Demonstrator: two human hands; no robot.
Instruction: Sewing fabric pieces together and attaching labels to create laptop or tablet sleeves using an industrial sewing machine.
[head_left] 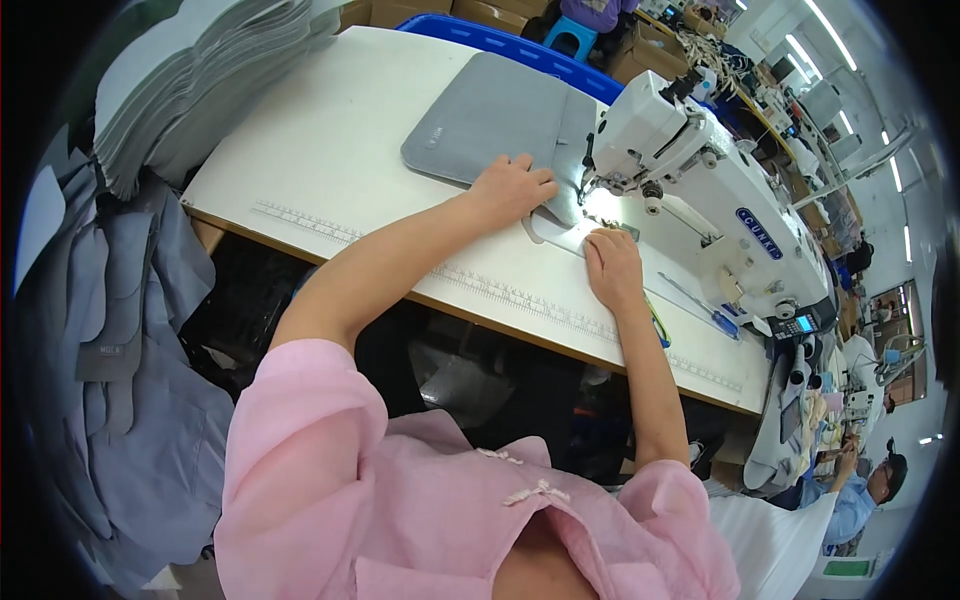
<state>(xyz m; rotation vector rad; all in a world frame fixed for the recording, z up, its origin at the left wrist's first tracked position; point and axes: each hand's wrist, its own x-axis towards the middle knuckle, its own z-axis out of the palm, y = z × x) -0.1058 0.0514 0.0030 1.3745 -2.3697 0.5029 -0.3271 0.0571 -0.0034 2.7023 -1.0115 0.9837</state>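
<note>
Grey sleeve [495, 120] is pressed flat on the white table [330, 150] by the left hand [512, 187], edge fed under the sewing machine [690, 170]. Right hand [612, 268], nearer, rests open, grasping nothing. Stitching judged underway; steady guiding needed next.

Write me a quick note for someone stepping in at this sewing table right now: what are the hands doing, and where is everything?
Left hand: flat on the grey sleeve, pressing its near edge by the needle.
Right hand: flat on the table, fingertips at the presser foot of the sewing machine.
Done: sleeve edge is lined up under the machine head.
Left: how much of the seam is sewn cannot be told. Grey pieces lie stacked at far left.
</note>
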